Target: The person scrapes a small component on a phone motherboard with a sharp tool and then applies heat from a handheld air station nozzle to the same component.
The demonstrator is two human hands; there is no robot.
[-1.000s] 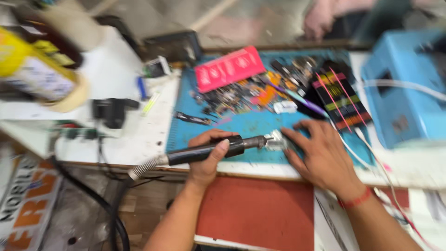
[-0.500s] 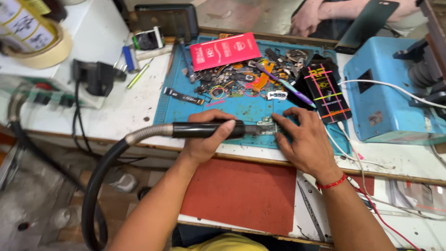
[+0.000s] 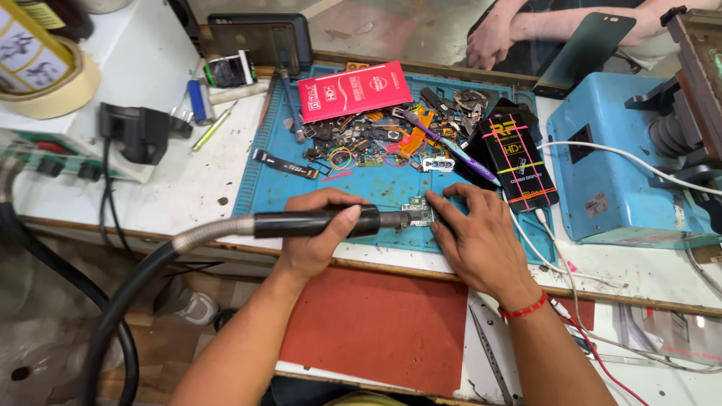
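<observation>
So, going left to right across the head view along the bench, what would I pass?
Tape roll → black plug → red packet → black box → blue machine.

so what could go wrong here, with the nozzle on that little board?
1. The right hand pins the small circuit board with its fingers right beside the tip of the hot-air wand held by the left hand; those fingers could get burned.
2. Loose parts and a white cable lie near on the blue mat; heat or airflow might scatter or scorch them.
</observation>
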